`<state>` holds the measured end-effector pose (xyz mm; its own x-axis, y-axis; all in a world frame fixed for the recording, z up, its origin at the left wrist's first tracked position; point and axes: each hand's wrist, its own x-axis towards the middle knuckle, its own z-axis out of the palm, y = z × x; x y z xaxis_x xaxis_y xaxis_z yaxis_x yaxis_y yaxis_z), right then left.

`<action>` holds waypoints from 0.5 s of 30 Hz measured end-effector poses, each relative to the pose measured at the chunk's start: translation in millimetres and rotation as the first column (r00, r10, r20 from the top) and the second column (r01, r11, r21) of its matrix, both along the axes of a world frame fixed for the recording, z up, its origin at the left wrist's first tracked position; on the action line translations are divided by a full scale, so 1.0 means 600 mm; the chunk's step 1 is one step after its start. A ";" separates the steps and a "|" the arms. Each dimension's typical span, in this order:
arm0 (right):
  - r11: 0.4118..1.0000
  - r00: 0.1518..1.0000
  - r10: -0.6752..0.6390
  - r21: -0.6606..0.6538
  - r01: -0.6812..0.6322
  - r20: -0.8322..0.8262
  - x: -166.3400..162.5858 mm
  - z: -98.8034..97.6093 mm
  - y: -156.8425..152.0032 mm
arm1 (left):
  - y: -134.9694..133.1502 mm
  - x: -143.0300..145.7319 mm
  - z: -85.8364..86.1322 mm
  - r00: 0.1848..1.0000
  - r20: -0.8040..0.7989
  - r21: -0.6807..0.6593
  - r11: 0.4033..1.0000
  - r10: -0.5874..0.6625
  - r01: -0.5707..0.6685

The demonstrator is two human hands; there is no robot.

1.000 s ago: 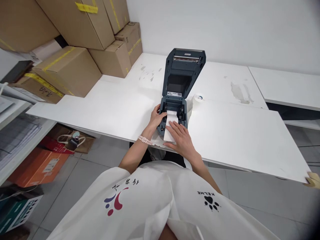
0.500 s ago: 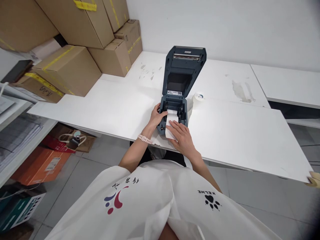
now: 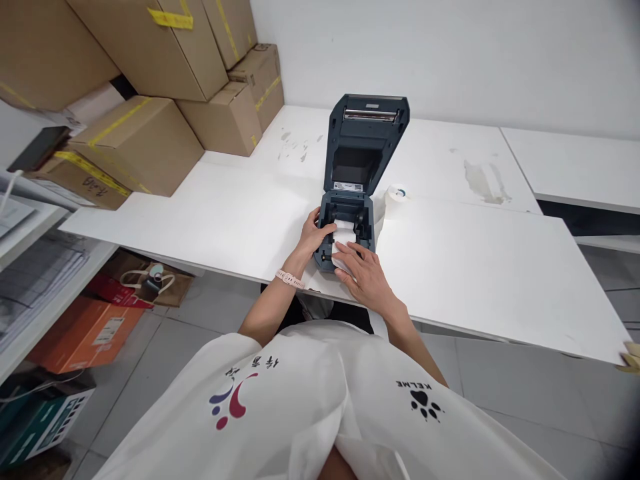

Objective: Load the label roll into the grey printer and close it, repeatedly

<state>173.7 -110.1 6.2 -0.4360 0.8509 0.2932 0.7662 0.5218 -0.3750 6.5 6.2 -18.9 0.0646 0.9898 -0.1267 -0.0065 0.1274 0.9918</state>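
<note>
A dark blue-grey label printer [image 3: 324,261] stands at the table's front edge, its lid [image 3: 367,143] raised and tilted back. White label paper [image 3: 345,236] lies inside and runs toward the front. My left hand [image 3: 313,235] is closed around the printer's left wall, thumb over the inside beside the paper and fingers outside. Over the front of the paper rests my right hand [image 3: 366,273], its fingers a little bent and spread, the fingertips touching the strip. The strip's front end is partly hidden under that hand.
A small white roll [image 3: 397,194] with a trailing strip lies right of the printer on the white table [image 3: 465,267]. Cardboard boxes [image 3: 140,143] are stacked on the left. An orange box [image 3: 87,333] sits on the floor near a shelf [image 3: 83,287].
My right hand has shifted slightly, its fingers more bent and spread on the paper. The left hand stays on the printer's wall. The view has moved a little.
</note>
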 end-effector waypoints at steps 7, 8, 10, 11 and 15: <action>0.998 1.000 0.031 -0.052 -0.030 0.003 0.003 0.003 0.001 | -0.001 -0.001 0.008 1.000 -0.005 -0.034 0.999 -0.011 0.011; 0.997 0.999 0.041 -0.064 -0.041 0.001 0.004 0.002 0.001 | 0.001 -0.001 0.008 1.000 -0.008 -0.032 0.999 -0.012 0.012; 0.993 0.998 0.068 -0.099 -0.069 -0.010 0.008 0.004 -0.002 | 0.002 -0.001 0.009 1.000 -0.019 -0.021 1.000 -0.013 0.013; 0.988 0.996 0.088 -0.124 -0.090 -0.024 0.013 0.007 -0.004 | -0.002 -0.001 0.009 0.999 -0.032 -0.017 1.000 -0.009 0.008; 0.943 0.957 0.169 -0.245 -0.227 -0.237 0.053 0.044 0.000 | -0.057 -0.003 0.011 0.993 -0.120 -0.013 1.000 0.019 -0.021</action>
